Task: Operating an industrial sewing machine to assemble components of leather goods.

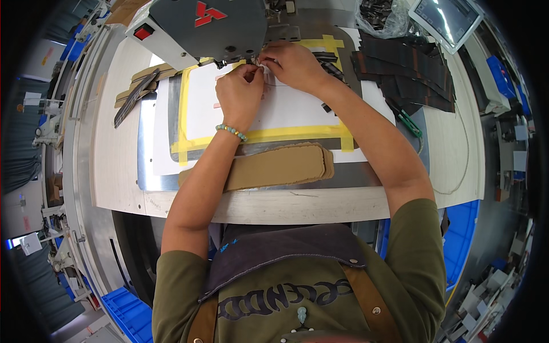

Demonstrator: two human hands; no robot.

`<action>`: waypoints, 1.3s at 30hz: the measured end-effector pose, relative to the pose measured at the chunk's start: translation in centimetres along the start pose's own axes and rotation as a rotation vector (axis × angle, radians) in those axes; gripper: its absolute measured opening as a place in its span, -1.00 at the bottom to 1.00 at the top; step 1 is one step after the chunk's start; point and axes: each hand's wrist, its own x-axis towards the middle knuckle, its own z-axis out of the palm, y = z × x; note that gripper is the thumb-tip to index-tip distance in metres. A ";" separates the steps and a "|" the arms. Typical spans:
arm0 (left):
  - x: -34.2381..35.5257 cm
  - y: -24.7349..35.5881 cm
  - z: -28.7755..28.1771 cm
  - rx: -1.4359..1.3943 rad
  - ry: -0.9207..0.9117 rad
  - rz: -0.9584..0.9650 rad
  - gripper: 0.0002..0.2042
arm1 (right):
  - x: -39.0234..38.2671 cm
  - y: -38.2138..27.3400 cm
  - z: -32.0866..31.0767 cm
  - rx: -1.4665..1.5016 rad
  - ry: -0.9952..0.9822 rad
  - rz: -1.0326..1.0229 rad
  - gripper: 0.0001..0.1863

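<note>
Both my hands meet under the dark grey head of a sewing machine (229, 31), close to its needle area. My left hand (240, 86), a beaded bracelet at its wrist, is closed with thumb and forefinger pinched together. Just right of it, my right hand (289, 64) is also closed in a pinch, its fingertips almost touching the left ones. Whatever lies between the fingertips is too small to make out. Beneath them is a white sheet (211, 117) edged with yellow tape (263, 135) on a grey plate.
Tan flat pieces (280, 167) lie stacked between my forearms. At left are more tan pieces and a dark strip (136, 97). Dark fabric pieces (406, 68), green-handled snips (409, 123), a clear plastic bag (380, 17) and a tilted screen (447, 22) are at right.
</note>
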 end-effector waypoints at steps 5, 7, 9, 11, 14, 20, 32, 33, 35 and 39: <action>-0.4 0.0 -0.5 0.051 0.012 0.086 -0.82 | 0.2 -0.2 -0.6 -0.042 0.031 0.031 -0.87; -0.7 -0.1 -0.9 0.047 0.033 0.128 -0.82 | 0.4 -0.4 -1.3 -0.076 -0.031 0.011 -0.86; -1.4 -0.2 -2.0 0.260 0.014 0.448 -0.75 | 0.4 -0.7 -2.4 -0.127 -0.055 0.004 -0.87; -2.3 0.8 -3.2 0.290 -0.034 0.600 -0.72 | 1.0 -1.9 -4.6 -0.177 -0.084 -0.006 -0.87; -2.7 1.5 -3.8 0.340 -0.123 0.718 -0.71 | 1.8 -3.7 -7.8 -0.180 -0.644 0.257 -0.88; -0.3 -0.8 -3.9 0.415 -0.219 0.782 -0.71 | 0.9 -7.5 -8.5 0.242 -0.883 0.226 -0.83; 1.4 -2.8 -5.4 0.424 0.091 0.903 -0.87 | -0.7 -5.6 -8.8 -0.069 -0.498 0.263 -0.83; 1.3 -2.7 -5.3 0.423 0.087 0.918 -0.86 | -0.5 -5.5 -8.2 -0.025 -0.433 0.278 -0.83; 1.3 -2.8 -5.3 0.425 0.089 0.929 -0.85 | -0.2 -5.8 -7.1 0.017 -0.371 0.287 -0.82; 1.2 -2.9 -5.3 0.392 0.087 0.914 -0.81 | 0.0 -6.3 -4.9 0.007 -0.395 0.241 -0.81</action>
